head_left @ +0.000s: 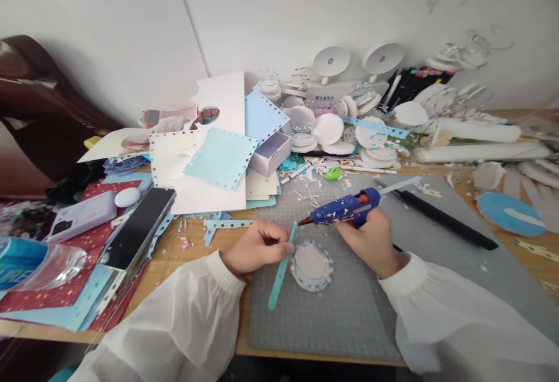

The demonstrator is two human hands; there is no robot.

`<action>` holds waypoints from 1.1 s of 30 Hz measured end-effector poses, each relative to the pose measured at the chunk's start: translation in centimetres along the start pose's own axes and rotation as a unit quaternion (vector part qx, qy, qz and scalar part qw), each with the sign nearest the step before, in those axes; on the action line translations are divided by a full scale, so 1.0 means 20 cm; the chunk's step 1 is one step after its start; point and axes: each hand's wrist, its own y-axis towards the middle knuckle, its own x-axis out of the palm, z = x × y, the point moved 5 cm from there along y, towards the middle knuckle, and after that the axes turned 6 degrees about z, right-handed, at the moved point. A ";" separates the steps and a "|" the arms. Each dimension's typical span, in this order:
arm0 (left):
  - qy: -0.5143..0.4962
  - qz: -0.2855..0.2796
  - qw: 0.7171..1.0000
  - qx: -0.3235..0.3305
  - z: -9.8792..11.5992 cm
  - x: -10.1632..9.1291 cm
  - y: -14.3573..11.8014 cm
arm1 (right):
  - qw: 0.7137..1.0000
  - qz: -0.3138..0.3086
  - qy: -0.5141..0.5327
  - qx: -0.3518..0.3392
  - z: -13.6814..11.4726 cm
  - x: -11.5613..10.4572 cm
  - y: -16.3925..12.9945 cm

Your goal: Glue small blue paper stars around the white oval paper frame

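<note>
My left hand (257, 247) pinches a long teal paper strip (279, 277) that slants down and to the left over the grey cutting mat (332, 318). My right hand (371, 239) grips a blue hot glue gun (345, 208); its nozzle points left and touches the strip's upper end. Between my hands a white paper disc with a blue punched rim (311, 264) lies flat on the mat.
Punched paper sheets (220, 158) and a small lilac box (271, 154) pile up behind the mat. Several white discs (327, 128), white rolls (476, 152) and markers crowd the back. A phone (137, 227) lies at left, a black ruler (445, 219) at right.
</note>
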 end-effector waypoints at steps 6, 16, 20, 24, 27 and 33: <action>-0.002 -0.002 1.000 0.004 -0.01 0.00 0.00 | 1.000 -0.010 -0.002 -0.006 0.00 0.00 0.00; 0.001 0.001 1.000 -0.010 0.00 0.00 0.00 | 1.000 -0.008 -0.012 0.000 -0.01 0.00 0.00; -0.002 0.000 1.000 -0.006 0.00 0.00 0.00 | 1.000 -0.010 -0.010 -0.001 0.00 0.00 0.00; 0.001 -0.006 1.000 -0.003 -0.01 0.00 0.00 | 1.000 -0.011 -0.015 0.002 0.00 0.00 0.00; 0.003 -0.007 1.000 -0.002 -0.01 0.00 0.00 | 1.000 -0.009 -0.017 -0.005 0.00 0.00 0.00; 0.005 -0.002 1.000 -0.009 0.00 0.00 0.00 | 1.000 -0.003 -0.023 -0.015 0.00 0.00 0.00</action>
